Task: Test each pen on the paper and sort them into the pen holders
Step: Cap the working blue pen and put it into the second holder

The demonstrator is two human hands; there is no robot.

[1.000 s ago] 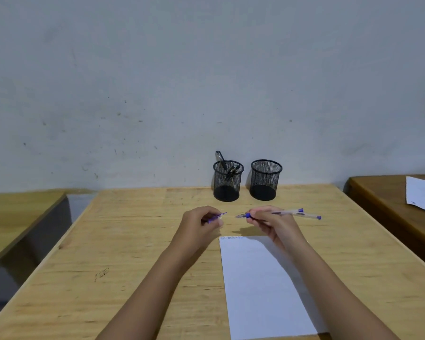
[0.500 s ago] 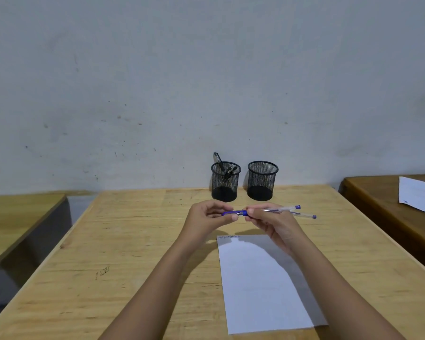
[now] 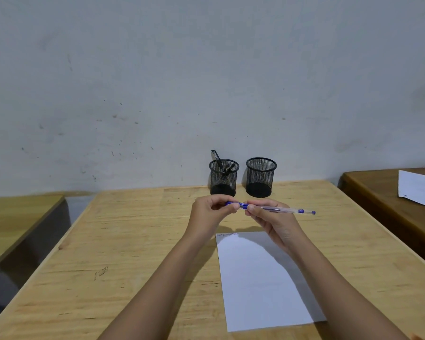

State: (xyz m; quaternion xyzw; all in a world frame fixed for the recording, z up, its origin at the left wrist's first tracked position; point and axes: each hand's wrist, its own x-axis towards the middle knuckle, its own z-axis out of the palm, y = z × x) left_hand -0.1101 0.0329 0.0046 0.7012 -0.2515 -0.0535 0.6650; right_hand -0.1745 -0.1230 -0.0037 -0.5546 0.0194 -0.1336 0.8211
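Presently I see the pen (image 3: 277, 209) held level in the air, over the table just past the far end of the paper (image 3: 260, 285). It has a clear barrel, a blue grip section and blue at its right end. Two blue bits show at that end, so it may be two pens lying together; I cannot tell from this view. The right hand (image 3: 270, 217) grasps the barrel near its left end, fingers curled round it. The left hand (image 3: 211, 214) pinches the blue cap (image 3: 233, 204) at the pen's left tip.

Any print on the barrel is too small to read. The paper lies flat on the wooden table (image 3: 145, 241), with a short line of scribbles (image 3: 227, 234) along its far edge, also unreadable. Faint dark marks (image 3: 101, 272) sit on the table to the near left.

At the far edge two black mesh pots stand side by side. The left holder (image 3: 223, 179) has dark pens in it, and the right holder (image 3: 260, 177) is just beside it.
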